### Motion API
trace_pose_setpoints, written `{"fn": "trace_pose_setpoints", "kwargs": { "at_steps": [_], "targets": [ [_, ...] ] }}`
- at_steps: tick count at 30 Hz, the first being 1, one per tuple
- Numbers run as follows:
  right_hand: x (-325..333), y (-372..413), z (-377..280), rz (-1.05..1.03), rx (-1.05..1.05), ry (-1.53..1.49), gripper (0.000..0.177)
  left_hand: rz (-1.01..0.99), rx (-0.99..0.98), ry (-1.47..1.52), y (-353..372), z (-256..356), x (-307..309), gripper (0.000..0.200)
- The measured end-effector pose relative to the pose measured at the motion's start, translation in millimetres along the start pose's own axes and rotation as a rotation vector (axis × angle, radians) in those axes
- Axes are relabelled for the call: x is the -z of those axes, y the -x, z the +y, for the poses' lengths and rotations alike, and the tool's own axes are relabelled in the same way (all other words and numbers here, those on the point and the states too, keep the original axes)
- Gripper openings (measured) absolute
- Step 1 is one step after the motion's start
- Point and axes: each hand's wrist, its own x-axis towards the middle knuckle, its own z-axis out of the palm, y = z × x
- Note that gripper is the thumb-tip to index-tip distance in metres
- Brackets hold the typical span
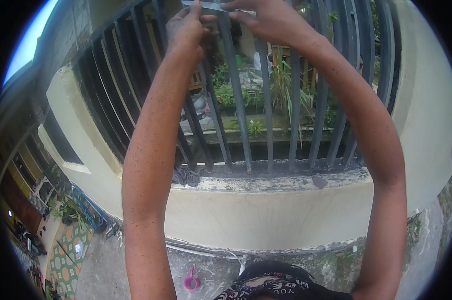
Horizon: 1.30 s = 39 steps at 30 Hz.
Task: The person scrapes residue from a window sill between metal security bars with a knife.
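Both my arms reach up to the top of a dark metal fence (240,100). At the upper edge of the view, my left hand (186,30) is closed with its thumb against a thin whitish strip (211,6). My right hand (261,17) pinches the other end of that strip, its fingers bent toward the left hand. The strip runs across in front of the bars. The top of the view cuts off part of both hands.
Below the bars runs a worn ledge (266,182) with a grey crumpled cloth (186,176). A pink ring-shaped item with a handle (191,283) lies on the concrete ground. Plants (283,85) show behind the bars. Blue hose (88,205) lies at left.
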Motion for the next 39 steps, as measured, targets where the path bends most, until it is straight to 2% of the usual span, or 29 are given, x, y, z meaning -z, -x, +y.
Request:
{"fn": "trace_pose_setpoints", "kwargs": {
  "at_steps": [2, 3, 5, 8, 12, 18, 20, 21, 22, 23, 24, 26, 27, 28, 30, 31, 32, 33, 36, 38, 39],
  "targets": [
    [-2, 7, 2, 0.024, 0.072, 0.05, 0.032, -0.001, -0.015, -0.035, 6, -4, 1, 0.028],
    [1, 1, 4, -0.019, 0.008, 0.086, 0.032, -0.001, -0.016, -0.033, -1, -2, -4, 0.028],
    [0, -14, 3, 0.012, 0.028, 0.056, 0.032, 0.034, -0.018, 0.098, -19, 7, -16, 0.02],
    [-4, -16, 2, 0.038, 0.035, 0.012, 0.032, 0.017, 0.002, 0.192, -24, 10, -17, 0.02],
    [0, 8, 2, 0.049, 0.084, 0.055, 0.031, 0.011, 0.079, 0.078, 7, 3, -15, 0.019],
    [-4, -13, -1, 0.088, 0.061, 0.049, 0.03, 0.035, -0.007, 0.19, -28, 3, -18, 0.016],
    [-7, -2, 0, 0.107, 0.123, 0.014, 0.029, 0.014, -0.022, 0.107, -31, -6, -9, 0.032],
    [-12, 5, 1, 0.109, 0.126, 0.014, 0.029, 0.028, 0.003, -0.03, 23, 18, -15, 0.028],
    [-20, 13, 3, 0.022, 0.021, 0.068, 0.03, 0.019, -0.024, -0.01, 29, 11, -11, 0.037],
    [-28, 19, 7, -0.066, -0.081, 0.123, 0.033, -0.002, 0.011, -0.076, 38, 6, -5, 0.033],
    [-39, 25, 18, -0.068, -0.072, 0.123, 0.033, -0.021, 0.05, -0.142, 48, 2, 2, 0.03],
    [-51, 40, 28, 0.065, 0.236, 0.265, 0.032, -0.037, 0.123, -0.137, 66, -6, 12, 0.031],
    [-47, 47, 25, -0.067, 0.137, 0.207, 0.033, -0.052, 0.123, -0.214, 72, -8, 18, 0.034],
    [-45, 52, 20, -0.074, 0.137, 0.207, 0.033, -0.05, 0.129, -0.211, 77, -11, 24, 0.034],
    [-38, 59, 13, -0.238, 0.092, 0.206, 0.033, -0.093, 0.197, -0.29, 85, -13, 34, 0.037],
    [-38, 63, 13, -0.245, 0.093, 0.209, 0.033, -0.109, 0.188, -0.345, 88, -15, 40, 0.038],
    [-41, 67, 16, -0.21, 0.181, 0.25, 0.033, -0.107, 0.19, -0.34, 89, -16, 45, 0.038],
    [-43, 71, 17, -0.174, 0.268, 0.289, 0.033, -0.108, 0.145, -0.418, 91, -17, 51, 0.038],
    [-40, 78, 7, -0.099, 0.274, 0.4, 0.032, -0.118, 0.08, -0.541, 92, -10, 64, 0.036],
    [-33, 73, 7, -0.089, 0.258, 0.392, 0.03, -0.057, -0.284, -0.75, 88, -6, 71, 0.036],
    [-30, 69, 8, -0.076, 0.25, 0.379, 0.03, -0.065, -0.263, -0.699, 85, -4, 73, 0.037]
  ]
}}
